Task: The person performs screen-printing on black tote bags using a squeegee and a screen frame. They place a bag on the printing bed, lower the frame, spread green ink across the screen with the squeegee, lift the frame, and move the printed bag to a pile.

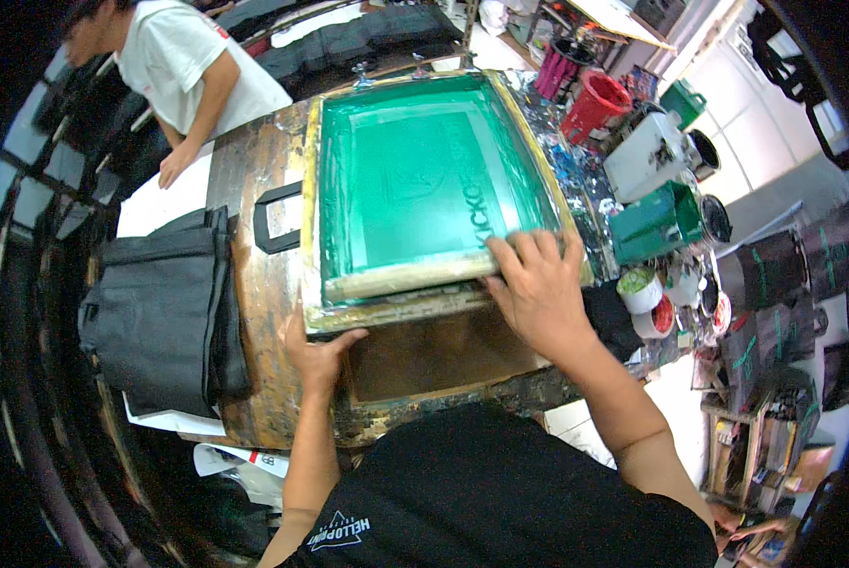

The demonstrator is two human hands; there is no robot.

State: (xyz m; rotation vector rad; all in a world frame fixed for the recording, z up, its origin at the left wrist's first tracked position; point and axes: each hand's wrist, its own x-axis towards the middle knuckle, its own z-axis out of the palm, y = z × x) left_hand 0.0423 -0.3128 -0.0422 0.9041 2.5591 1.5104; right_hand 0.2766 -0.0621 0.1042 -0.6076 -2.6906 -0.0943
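Observation:
A screen-printing frame point(313, 218) with yellowed wooden sides and a green mesh point(415, 180) lies over the worn wooden table. Its near edge sits over a brown board point(443, 355). Along the near inner side runs a pale squeegee point(396, 275). My right hand point(543, 293) is closed over the squeegee's right end, fingers on top and thumb toward me. At the near left corner my left hand point(316, 355) grips the frame, its thumb along the near side and its other fingers partly hidden. A black bag handle point(278, 218) sticks out from under the frame's left side.
Stacked black bags point(159, 312) lie on the table's left. A person in a white shirt point(193, 71) leans over the far left end. Along the right stand a red bucket point(597, 104), a green container point(656, 222) and several ink tubs point(640, 292). Clamps point(420, 66) hold the frame's far side.

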